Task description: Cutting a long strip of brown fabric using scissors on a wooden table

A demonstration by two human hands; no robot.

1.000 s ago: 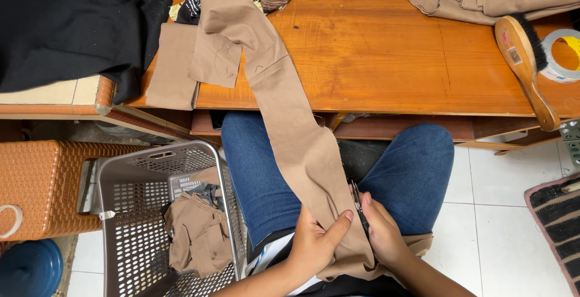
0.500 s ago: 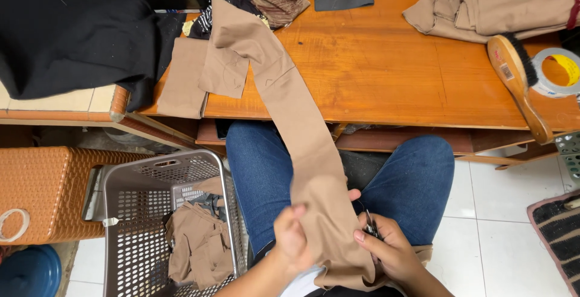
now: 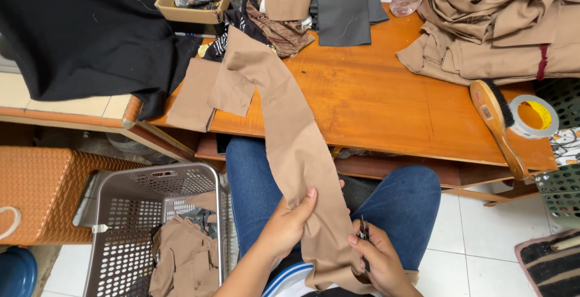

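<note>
A long strip of tan fabric (image 3: 284, 116) runs from the wooden table (image 3: 386, 109) down across my lap. My left hand (image 3: 289, 224) grips the strip's left edge over my thigh, thumb on top. My right hand (image 3: 377, 261) pinches the strip's right edge lower down and also holds a small dark metal tool (image 3: 364, 232), likely scissors or snips, mostly hidden by the fingers. The strip's lower end bunches between both hands against my striped shirt.
A grey plastic basket (image 3: 121, 212) with tan fabric scraps stands at my left, beside an orange woven basket (image 3: 42, 194). On the table lie a wooden brush (image 3: 498, 122), a tape roll (image 3: 531, 116), a tan garment pile (image 3: 501, 25), black cloth (image 3: 84, 31), a cardboard box (image 3: 187, 1).
The view has tilted up, showing more of the table. My left hand has slid up along the strip's edge while my right hand stays low with the tool.
</note>
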